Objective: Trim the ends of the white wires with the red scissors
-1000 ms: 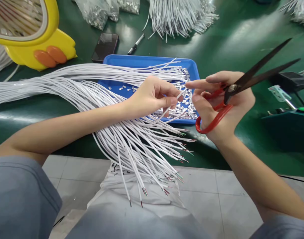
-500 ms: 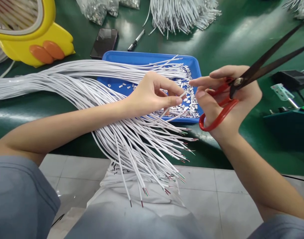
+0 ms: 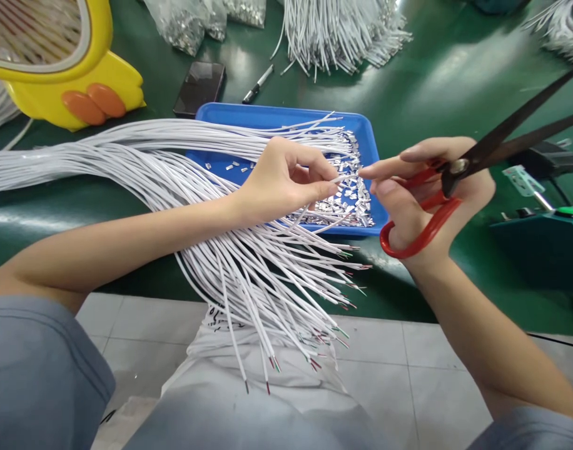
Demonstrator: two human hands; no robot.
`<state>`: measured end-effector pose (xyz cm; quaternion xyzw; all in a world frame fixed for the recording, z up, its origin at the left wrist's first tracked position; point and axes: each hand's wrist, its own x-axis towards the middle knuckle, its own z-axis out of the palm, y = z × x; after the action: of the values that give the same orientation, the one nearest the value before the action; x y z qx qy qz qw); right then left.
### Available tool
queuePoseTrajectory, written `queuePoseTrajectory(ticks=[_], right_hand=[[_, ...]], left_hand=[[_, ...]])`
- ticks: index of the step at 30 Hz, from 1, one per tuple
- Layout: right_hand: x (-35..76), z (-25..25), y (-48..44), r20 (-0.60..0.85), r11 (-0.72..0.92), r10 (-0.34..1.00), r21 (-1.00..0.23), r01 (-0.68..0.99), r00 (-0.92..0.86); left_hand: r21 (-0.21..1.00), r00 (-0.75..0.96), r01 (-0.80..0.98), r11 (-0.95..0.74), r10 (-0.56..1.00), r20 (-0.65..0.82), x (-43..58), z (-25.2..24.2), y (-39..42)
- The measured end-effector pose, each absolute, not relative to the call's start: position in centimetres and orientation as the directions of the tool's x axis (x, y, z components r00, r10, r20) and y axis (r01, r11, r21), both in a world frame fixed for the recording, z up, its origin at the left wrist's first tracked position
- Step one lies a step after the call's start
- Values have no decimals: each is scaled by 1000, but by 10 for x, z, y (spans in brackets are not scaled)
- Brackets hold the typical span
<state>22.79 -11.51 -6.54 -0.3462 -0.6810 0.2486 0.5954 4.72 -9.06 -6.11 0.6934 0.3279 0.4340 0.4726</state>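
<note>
Between thumb and fingers, my left hand pinches one white cable above the blue tray. My right hand has the red-handled scissors looped on it, blades apart and pointing up and right. Its index fingertip is at the end of the pinched cable. Small silver metal pieces lie in the tray's right part. A large bundle of white cables passes under my left forearm, with red and green wire tips fanned over the table's front edge. More white cables rest across the tray.
Behind the tray are a dark phone, a pen, plastic bags of metal parts and a heap of white cables. A yellow duck-shaped object stands at left, a green machine at right.
The pinched cable has turned to lie more level and reaches my right fingertips. My right hand and the scissors have shifted slightly right and down; the view has moved a little.
</note>
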Motion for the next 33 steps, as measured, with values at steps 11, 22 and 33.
queuePoseTrajectory(ticks=[11, 22, 33], right_hand=[[230, -73, -118, 575, 539, 818, -773, 334, 12], [230, -71, -113, 562, 551, 826, -790, 268, -44], [232, -75, -104, 678, 671, 729, -684, 286, -90]], left_hand=[[947, 402, 51, -318, 875, 272, 48, -64, -88], [947, 412, 34, -320, 868, 278, 49, -65, -87], [914, 418, -14, -406, 827, 375, 47, -65, -87]])
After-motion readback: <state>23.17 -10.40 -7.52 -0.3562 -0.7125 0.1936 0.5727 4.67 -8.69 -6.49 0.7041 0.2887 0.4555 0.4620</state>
